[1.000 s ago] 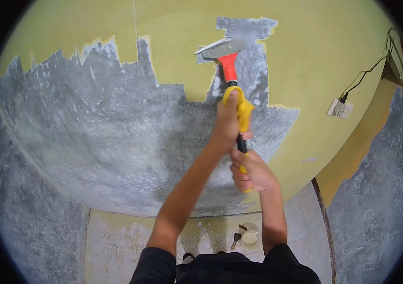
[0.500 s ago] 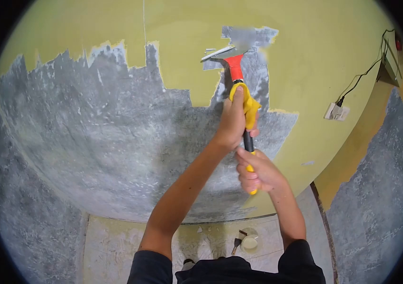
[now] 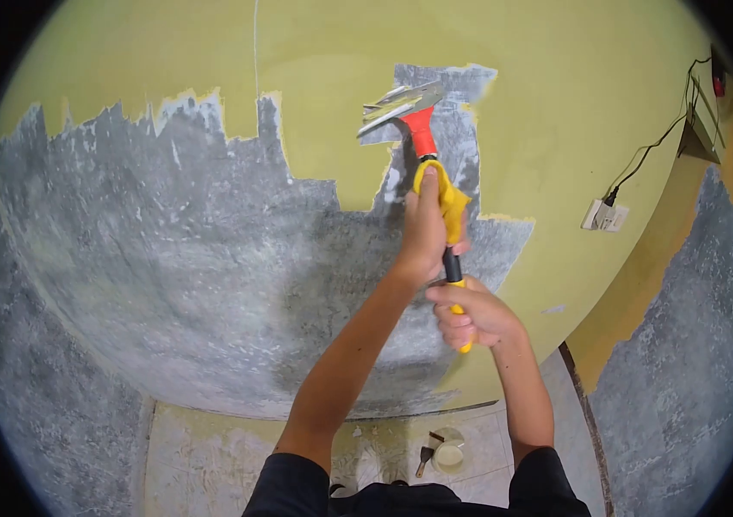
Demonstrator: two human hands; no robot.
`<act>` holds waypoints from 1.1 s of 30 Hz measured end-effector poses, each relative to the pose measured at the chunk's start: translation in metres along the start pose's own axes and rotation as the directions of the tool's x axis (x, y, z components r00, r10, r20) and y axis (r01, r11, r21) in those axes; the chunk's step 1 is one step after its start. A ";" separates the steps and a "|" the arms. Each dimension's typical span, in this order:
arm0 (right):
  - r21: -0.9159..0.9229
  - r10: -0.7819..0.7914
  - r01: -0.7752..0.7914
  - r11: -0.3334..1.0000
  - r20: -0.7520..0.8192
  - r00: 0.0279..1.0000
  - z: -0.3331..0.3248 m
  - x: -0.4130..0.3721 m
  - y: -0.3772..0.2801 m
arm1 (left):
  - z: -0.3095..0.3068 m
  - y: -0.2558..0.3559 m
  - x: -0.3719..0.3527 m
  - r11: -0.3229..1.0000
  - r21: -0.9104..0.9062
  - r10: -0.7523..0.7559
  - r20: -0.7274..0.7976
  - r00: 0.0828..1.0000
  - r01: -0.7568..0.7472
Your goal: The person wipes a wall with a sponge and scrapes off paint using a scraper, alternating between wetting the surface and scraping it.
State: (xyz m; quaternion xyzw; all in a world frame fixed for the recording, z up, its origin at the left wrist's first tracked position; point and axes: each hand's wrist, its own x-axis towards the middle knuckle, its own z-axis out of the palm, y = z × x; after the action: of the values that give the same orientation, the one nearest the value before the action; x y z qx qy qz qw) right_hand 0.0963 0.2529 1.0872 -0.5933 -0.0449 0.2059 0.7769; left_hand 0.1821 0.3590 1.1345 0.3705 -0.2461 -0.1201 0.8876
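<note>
A long-handled scraper (image 3: 421, 129) with a red head and a wide metal blade rests against the wall near the top centre. Curled strips of paint (image 3: 388, 108) lie on its blade. My left hand (image 3: 425, 228) is wrapped round the upper handle, over a yellow cloth (image 3: 451, 202). Lower down, my right hand (image 3: 472, 314) grips the yellow end of the handle. Grey bared wall (image 3: 211, 233) spreads below and left of the blade, with yellow-green paint (image 3: 556, 103) above and to the right.
A socket with a plugged-in black cable (image 3: 605, 215) is on the wall at the right. On the floor below stand a round container (image 3: 448, 457) and a small scraper (image 3: 424, 461). Paint debris (image 3: 211, 457) litters the floor at the lower left.
The blade has shifted slightly left in view, and more loosened paint strips are piled on it. Both hands keep their hold on the handle. The whole view has shifted a little.
</note>
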 end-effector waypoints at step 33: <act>0.030 -0.078 0.075 0.997 0.113 0.990 0.022 0.052 -0.003 | -0.021 0.034 0.020 1.000 0.020 -0.021 0.138 0.990 0.019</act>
State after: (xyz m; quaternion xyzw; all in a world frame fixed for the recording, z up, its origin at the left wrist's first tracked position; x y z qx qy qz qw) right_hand 0.1375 0.2920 1.0875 -0.5684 -0.1095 0.2102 0.7878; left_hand 0.2111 0.3875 1.1537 0.3720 -0.3044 -0.1520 0.8636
